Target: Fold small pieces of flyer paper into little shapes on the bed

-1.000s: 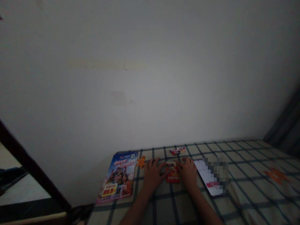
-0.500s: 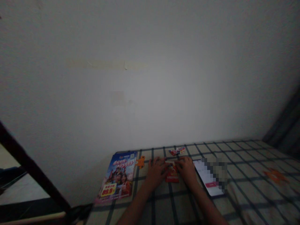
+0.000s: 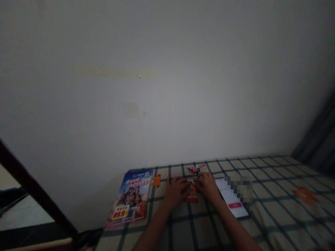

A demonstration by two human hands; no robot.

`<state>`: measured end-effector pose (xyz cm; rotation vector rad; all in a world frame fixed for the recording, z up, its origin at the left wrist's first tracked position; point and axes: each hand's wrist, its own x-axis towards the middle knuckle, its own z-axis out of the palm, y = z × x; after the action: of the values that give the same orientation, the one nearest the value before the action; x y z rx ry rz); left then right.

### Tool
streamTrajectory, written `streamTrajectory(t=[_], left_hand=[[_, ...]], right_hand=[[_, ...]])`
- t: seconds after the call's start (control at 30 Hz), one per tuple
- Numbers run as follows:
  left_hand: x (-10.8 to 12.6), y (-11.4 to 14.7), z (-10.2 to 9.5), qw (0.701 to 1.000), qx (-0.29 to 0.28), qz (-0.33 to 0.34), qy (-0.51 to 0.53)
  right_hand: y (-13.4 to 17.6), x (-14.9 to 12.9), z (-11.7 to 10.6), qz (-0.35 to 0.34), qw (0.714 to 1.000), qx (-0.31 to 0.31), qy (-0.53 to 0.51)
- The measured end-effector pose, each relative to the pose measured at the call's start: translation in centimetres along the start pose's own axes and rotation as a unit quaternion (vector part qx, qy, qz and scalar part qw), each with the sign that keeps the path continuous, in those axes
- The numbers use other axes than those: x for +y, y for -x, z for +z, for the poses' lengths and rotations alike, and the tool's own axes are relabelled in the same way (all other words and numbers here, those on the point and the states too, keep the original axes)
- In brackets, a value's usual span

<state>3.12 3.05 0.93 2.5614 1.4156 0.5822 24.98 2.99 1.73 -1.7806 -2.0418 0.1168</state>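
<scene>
A small red printed paper [image 3: 192, 197] lies on the checked cloth, between my two hands. My left hand [image 3: 176, 190] comes in from its left, fingers bent inward and their tips on the paper's upper left part. From the other side my right hand [image 3: 208, 184] pinches near its upper right corner. Fingers cover much of the paper's upper half, so its exact shape there is hidden. Just behind the hands sits a small folded piece of colourful paper [image 3: 196, 168]. A phone [image 3: 232, 200] with a lit screen rests right of my right forearm.
A stack of printed leaflets [image 3: 133, 197] lies at the left end of the checked cloth [image 3: 272, 181]. Beside it is an orange cut-out shape [image 3: 156, 181], and another orange shape [image 3: 305, 195] lies far right. A plain wall [image 3: 167, 104] rises behind. A dark slanting bar [image 3: 36, 186] stands at left.
Both hands stay at the red paper with only slight finger shifts. My right hand sits a touch higher, and the view has moved slightly.
</scene>
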Motion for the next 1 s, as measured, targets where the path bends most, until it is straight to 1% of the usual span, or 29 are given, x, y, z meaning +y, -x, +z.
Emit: streamTrajectory(t=[0.17,0.33,0.5,0.73,1.0], left_hand=[[0.0,0.0,0.0,1.000,-0.002,-0.001,0.004],[0.0,0.0,0.1,1.000,0.007,-0.003,-0.006],[0.0,0.1,0.0,1.000,0.009,0.001,-0.006],[0.0,0.0,0.1,1.000,0.009,-0.008,0.009],[0.2,0.2,0.1,1.000,0.013,-0.002,-0.002]], right_hand=[[1.0,-0.1,-0.3,-0.005,1.000,-0.004,-0.008],[2.0,-0.1,-0.4,-0.009,1.000,-0.024,-0.018],[3.1,0.0,-0.4,-0.007,0.999,-0.025,-0.025],[4.2,0.1,-0.6,-0.005,0.998,-0.055,-0.030],[5.4,0.5,-0.5,-0.028,0.998,-0.033,-0.042]])
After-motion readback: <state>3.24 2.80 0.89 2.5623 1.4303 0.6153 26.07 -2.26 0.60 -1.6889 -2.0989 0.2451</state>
